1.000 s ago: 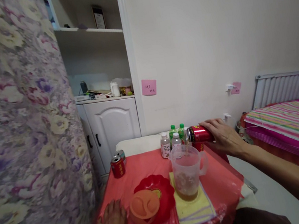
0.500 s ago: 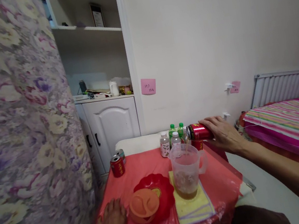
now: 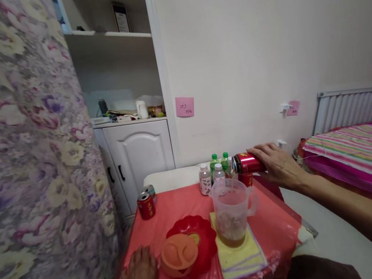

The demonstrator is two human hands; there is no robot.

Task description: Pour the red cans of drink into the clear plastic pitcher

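My right hand (image 3: 277, 164) grips a red drink can (image 3: 246, 163), tipped on its side over a clear plastic pitcher (image 3: 233, 212). A thin brown stream runs from the can into the pitcher, which holds a little brown liquid and stands on a yellow cloth (image 3: 240, 256). My left hand (image 3: 140, 278) lies flat, fingers spread, on the red table cover (image 3: 179, 207) beside an orange dish (image 3: 178, 254) resting on a red plate (image 3: 204, 236).
Several small bottles (image 3: 216, 172) stand behind the pitcher, and two cans (image 3: 147, 204) at the table's far left. A flowered curtain (image 3: 25, 161) hangs on the left. A white cabinet (image 3: 138, 154) stands behind, a striped bed (image 3: 362, 148) on the right.
The can has stayed tipped over the pitcher, rising only slightly. My left hand has not moved.
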